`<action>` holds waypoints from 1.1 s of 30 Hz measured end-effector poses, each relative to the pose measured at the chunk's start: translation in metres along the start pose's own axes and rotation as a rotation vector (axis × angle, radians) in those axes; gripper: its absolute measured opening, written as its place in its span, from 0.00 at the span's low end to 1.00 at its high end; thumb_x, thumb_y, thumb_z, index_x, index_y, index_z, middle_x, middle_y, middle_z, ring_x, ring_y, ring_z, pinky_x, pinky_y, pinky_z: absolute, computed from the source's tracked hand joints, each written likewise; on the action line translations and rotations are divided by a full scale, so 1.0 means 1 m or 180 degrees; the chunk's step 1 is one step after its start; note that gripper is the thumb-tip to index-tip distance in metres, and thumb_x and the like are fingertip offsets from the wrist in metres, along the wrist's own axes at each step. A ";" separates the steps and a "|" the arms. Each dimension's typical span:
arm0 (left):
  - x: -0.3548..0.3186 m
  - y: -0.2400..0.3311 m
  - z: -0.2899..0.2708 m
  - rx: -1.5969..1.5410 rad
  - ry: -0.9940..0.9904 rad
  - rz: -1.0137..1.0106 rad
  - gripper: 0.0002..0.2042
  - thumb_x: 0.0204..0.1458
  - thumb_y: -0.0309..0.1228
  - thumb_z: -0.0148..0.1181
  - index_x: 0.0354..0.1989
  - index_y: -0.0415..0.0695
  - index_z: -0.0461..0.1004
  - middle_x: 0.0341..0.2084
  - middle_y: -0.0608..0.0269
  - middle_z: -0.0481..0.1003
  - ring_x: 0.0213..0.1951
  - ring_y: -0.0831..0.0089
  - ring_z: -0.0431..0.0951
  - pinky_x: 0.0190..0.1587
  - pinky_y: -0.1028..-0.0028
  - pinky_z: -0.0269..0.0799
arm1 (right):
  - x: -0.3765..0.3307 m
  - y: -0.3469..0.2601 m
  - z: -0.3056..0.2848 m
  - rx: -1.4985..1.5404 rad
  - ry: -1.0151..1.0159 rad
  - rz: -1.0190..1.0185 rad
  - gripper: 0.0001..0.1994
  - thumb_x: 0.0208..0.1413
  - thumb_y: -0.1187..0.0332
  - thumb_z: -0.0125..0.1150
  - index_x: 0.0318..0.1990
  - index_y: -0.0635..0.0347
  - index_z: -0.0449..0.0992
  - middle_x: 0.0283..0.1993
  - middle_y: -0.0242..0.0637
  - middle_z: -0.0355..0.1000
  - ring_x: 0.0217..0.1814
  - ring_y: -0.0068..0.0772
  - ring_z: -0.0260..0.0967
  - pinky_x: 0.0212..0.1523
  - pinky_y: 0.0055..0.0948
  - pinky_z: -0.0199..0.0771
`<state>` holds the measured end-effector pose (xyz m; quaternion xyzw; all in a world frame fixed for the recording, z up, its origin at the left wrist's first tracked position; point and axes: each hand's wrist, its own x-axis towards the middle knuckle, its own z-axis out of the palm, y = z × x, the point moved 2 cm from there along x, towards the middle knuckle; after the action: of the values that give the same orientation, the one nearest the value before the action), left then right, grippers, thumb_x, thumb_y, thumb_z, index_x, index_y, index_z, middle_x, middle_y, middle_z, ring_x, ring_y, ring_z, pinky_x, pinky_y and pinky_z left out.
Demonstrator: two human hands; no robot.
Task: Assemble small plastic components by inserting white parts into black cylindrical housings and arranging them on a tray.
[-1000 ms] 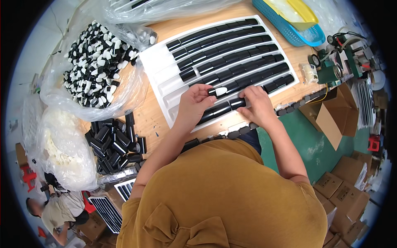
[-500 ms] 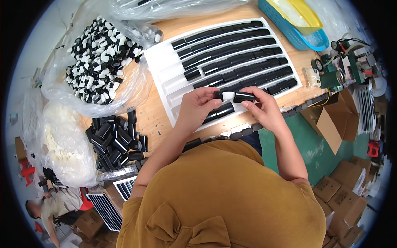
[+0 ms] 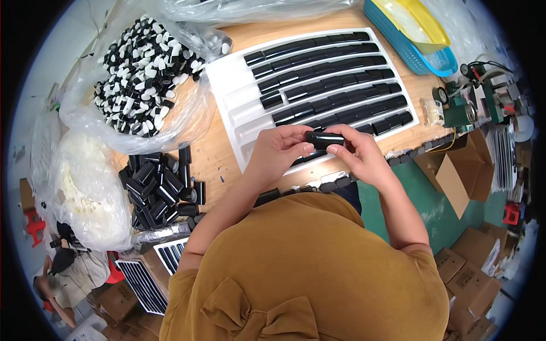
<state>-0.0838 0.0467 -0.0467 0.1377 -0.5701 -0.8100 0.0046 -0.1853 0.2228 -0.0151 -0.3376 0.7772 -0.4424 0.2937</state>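
White plastic tray (image 3: pixel 225 75): rows of glossy black tubes (image 3: pixel 335 83). Clear plastic bag (image 3: pixel 192 126): small black-and-white pieces (image 3: pixel 136 77). Left hand (image 3: pixel 276 152), right hand (image 3: pixel 363 154) grip opposite ends of short black cylinder (image 3: pixel 326 140) over tray, long axis left-right.

Bright, diffuse light covers the tabletop (image 3: pixel 222 162); small highlights streak the held black tube (image 3: pixel 324 140) and plastic sheeting (image 3: pixel 227 12). Fisheye distortion bends outer edges; rim detail appears soft.
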 end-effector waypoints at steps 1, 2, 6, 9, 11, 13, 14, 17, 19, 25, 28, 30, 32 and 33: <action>-0.001 0.000 0.000 0.0038 -0.0010 -0.0003 0.15 0.51 0.17 0.60 0.49 0.33 0.73 0.37 0.55 0.79 0.36 0.75 0.80 0.41 0.79 0.77 | 0.000 -0.002 -0.001 0.0001 -0.0005 -0.0001 0.14 0.56 0.71 0.60 0.49 0.61 0.72 0.28 0.27 0.70 0.26 0.13 0.59 0.26 0.17 0.60; -0.002 0.002 0.000 0.0037 -0.0003 -0.0005 0.15 0.51 0.17 0.60 0.49 0.33 0.73 0.37 0.55 0.79 0.36 0.75 0.80 0.41 0.79 0.77 | -0.001 -0.006 -0.002 -0.0005 -0.0012 -0.0050 0.14 0.56 0.70 0.60 0.49 0.61 0.73 0.28 0.27 0.70 0.25 0.13 0.59 0.26 0.17 0.59; -0.003 0.008 0.002 0.0111 -0.0088 -0.0023 0.15 0.51 0.18 0.61 0.48 0.33 0.74 0.36 0.56 0.79 0.36 0.76 0.79 0.41 0.80 0.77 | -0.001 -0.009 -0.002 0.0021 0.0037 -0.0270 0.14 0.56 0.69 0.60 0.49 0.62 0.73 0.28 0.27 0.70 0.24 0.13 0.59 0.24 0.17 0.59; -0.003 0.007 0.002 0.0022 -0.0069 0.0022 0.15 0.50 0.18 0.61 0.48 0.33 0.74 0.36 0.57 0.79 0.36 0.77 0.79 0.41 0.80 0.77 | 0.000 -0.012 -0.001 0.0134 0.0022 -0.0297 0.13 0.56 0.69 0.60 0.48 0.62 0.73 0.28 0.27 0.71 0.24 0.13 0.59 0.25 0.16 0.59; -0.004 0.007 0.001 -0.0012 -0.0048 0.0048 0.15 0.50 0.18 0.61 0.48 0.33 0.74 0.36 0.57 0.79 0.36 0.77 0.79 0.41 0.80 0.77 | 0.002 -0.012 -0.001 0.0057 -0.0051 -0.0262 0.13 0.56 0.69 0.60 0.49 0.62 0.73 0.28 0.27 0.71 0.24 0.12 0.58 0.24 0.16 0.58; -0.006 0.010 -0.001 0.0168 -0.0099 -0.0016 0.15 0.50 0.17 0.61 0.48 0.33 0.74 0.36 0.56 0.79 0.35 0.77 0.79 0.39 0.81 0.76 | 0.004 -0.012 0.001 -0.0021 -0.0123 -0.0224 0.14 0.56 0.69 0.60 0.49 0.62 0.73 0.27 0.27 0.71 0.23 0.12 0.58 0.24 0.16 0.58; -0.006 0.013 -0.003 0.0170 -0.0095 -0.0017 0.15 0.50 0.17 0.61 0.48 0.33 0.74 0.36 0.56 0.79 0.35 0.77 0.79 0.39 0.81 0.76 | 0.005 -0.011 0.002 0.0042 -0.0152 -0.0283 0.14 0.56 0.69 0.60 0.49 0.62 0.73 0.26 0.26 0.70 0.23 0.12 0.58 0.24 0.16 0.57; -0.008 0.024 -0.010 0.0525 -0.0226 -0.0085 0.14 0.51 0.19 0.60 0.47 0.34 0.75 0.38 0.57 0.79 0.39 0.75 0.79 0.44 0.77 0.75 | 0.008 -0.012 0.006 0.0229 -0.0243 -0.0255 0.14 0.57 0.69 0.61 0.49 0.62 0.73 0.24 0.25 0.68 0.22 0.12 0.56 0.23 0.17 0.56; -0.004 0.035 -0.017 0.0693 0.0098 0.0466 0.16 0.61 0.34 0.52 0.52 0.36 0.72 0.48 0.55 0.75 0.51 0.71 0.73 0.55 0.70 0.69 | 0.009 -0.018 0.011 0.0474 -0.0419 -0.0141 0.13 0.57 0.69 0.60 0.49 0.62 0.73 0.22 0.23 0.65 0.22 0.11 0.55 0.23 0.17 0.55; 0.003 0.018 -0.004 -0.0231 0.0433 0.0293 0.36 0.61 0.62 0.26 0.60 0.41 0.60 0.59 0.54 0.62 0.64 0.63 0.57 0.64 0.61 0.52 | 0.007 -0.032 0.051 0.0817 -0.1056 -0.0262 0.13 0.59 0.71 0.58 0.49 0.64 0.71 0.29 0.28 0.72 0.27 0.13 0.64 0.27 0.17 0.62; -0.002 0.021 -0.004 -0.0344 0.0687 0.0279 0.37 0.60 0.63 0.25 0.60 0.41 0.59 0.58 0.53 0.62 0.64 0.63 0.57 0.64 0.61 0.51 | 0.007 -0.029 0.060 0.1076 -0.1083 -0.0153 0.12 0.59 0.72 0.58 0.49 0.65 0.71 0.32 0.29 0.73 0.29 0.14 0.66 0.29 0.16 0.64; -0.006 0.026 -0.003 -0.0343 0.0780 0.0396 0.37 0.59 0.63 0.25 0.60 0.41 0.58 0.57 0.53 0.63 0.63 0.64 0.57 0.64 0.61 0.52 | 0.008 -0.033 0.059 0.1093 -0.1140 -0.0171 0.12 0.59 0.72 0.57 0.49 0.66 0.71 0.32 0.29 0.73 0.30 0.14 0.67 0.29 0.16 0.64; -0.010 0.031 -0.005 -0.0207 0.0749 0.0749 0.36 0.60 0.63 0.25 0.59 0.41 0.58 0.57 0.54 0.63 0.63 0.65 0.58 0.65 0.61 0.51 | 0.009 -0.034 0.060 0.1107 -0.1208 -0.0207 0.12 0.59 0.73 0.57 0.49 0.66 0.71 0.33 0.29 0.73 0.31 0.14 0.67 0.29 0.15 0.64; -0.010 0.028 -0.006 -0.0233 0.0794 0.0764 0.32 0.63 0.58 0.25 0.58 0.41 0.59 0.56 0.54 0.64 0.62 0.66 0.60 0.64 0.62 0.52 | 0.010 -0.033 0.060 0.1018 -0.1206 -0.0215 0.12 0.59 0.73 0.57 0.49 0.66 0.71 0.33 0.29 0.73 0.31 0.14 0.67 0.29 0.14 0.64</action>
<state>-0.0770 0.0331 -0.0202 0.1680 -0.5475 -0.8004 0.1769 -0.1373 0.1731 -0.0132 -0.3896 0.6166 -0.4982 0.4689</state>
